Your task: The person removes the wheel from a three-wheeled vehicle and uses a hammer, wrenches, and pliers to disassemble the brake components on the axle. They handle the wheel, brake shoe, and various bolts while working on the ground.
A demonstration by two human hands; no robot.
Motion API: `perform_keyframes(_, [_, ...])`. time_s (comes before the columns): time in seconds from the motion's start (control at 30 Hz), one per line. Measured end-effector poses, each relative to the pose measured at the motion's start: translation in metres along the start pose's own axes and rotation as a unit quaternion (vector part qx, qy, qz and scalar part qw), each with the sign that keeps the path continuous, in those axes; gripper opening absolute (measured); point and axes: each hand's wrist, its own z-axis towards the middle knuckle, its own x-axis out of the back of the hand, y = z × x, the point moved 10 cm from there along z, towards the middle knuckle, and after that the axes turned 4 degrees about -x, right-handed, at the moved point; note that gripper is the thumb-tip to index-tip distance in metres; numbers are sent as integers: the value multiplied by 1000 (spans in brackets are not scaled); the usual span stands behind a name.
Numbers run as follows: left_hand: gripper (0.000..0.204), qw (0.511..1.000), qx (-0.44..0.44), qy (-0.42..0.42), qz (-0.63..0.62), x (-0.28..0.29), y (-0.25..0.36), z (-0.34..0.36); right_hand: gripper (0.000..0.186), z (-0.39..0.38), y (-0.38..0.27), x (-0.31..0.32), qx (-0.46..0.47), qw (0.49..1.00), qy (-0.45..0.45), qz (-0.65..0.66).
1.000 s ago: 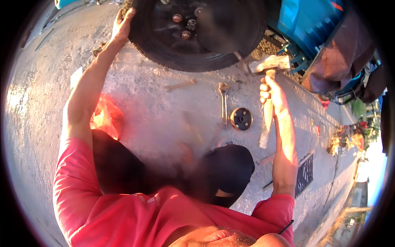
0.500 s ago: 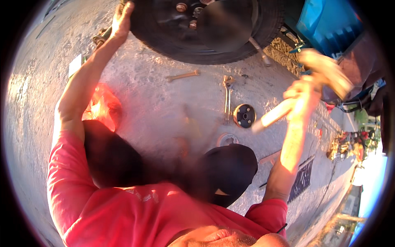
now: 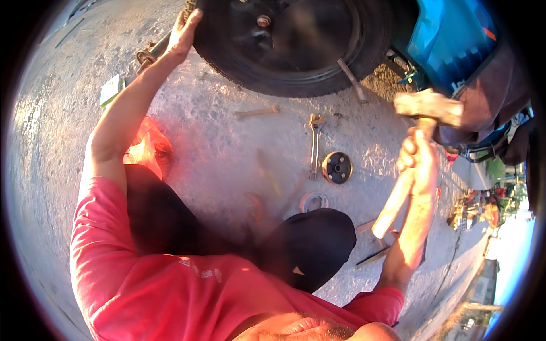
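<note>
- The right hand [image 3: 421, 159], at the right of the frame, was closed around the wooden handle of a hammer [image 3: 392, 209].
- The hammer's head stood above the fist, in front of a brown cover [image 3: 492, 94]; its handle slanted down and leftward, its butt end near the right forearm.
- The left hand [image 3: 181, 41], at the upper left, touched the left edge of a black tyre [image 3: 244, 77]; its fingers were partly hidden, so whether it gripped the rubber could not be told.
- The tyre and its dark wheel filled the top centre, running out of the frame, with a rusty nut [image 3: 263, 21] showing on the wheel.
- A metal bar [image 3: 354, 84] slanted across the tyre's lower right part.
- On the concrete ground [image 3: 216, 139], below the tyre, lay a single wrench [image 3: 257, 112].
- Right of centre, a long-handled wrench [image 3: 314, 145] lay just beside a round black hub-like part [image 3: 337, 167].
- A pale ring-shaped item [image 3: 314, 201] sat lower, near the person's dark-clothed knee [image 3: 318, 241].
- A translucent red bag [image 3: 151, 150] lay at the left, near the left arm.
- A small green-and-white box [image 3: 111, 91] stood at the upper left, beside the left forearm.
- A blue machine panel [image 3: 452, 42] occupied the upper right.
</note>
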Motion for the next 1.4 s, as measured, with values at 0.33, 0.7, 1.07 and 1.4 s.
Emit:
perform_keyframes(0.33, [73,999,-38,26,-1,1,-9,-1,25,32,-33,11,177,978,51,97])
perform_keyframes(0.7, [85,997,18,-43,-58,-9,-27,-14,24,88,197,-8,-254,962,-5,97])
perform_keyframes(1.07, [71,995,4,-64,-71,-7,-38,-12,29,32,109,56,-166,984,16,63])
perform_keyframes(1.4, [60,998,26,7,-65,20,-60,-6,31,49,-15,16,110,990,29,86])
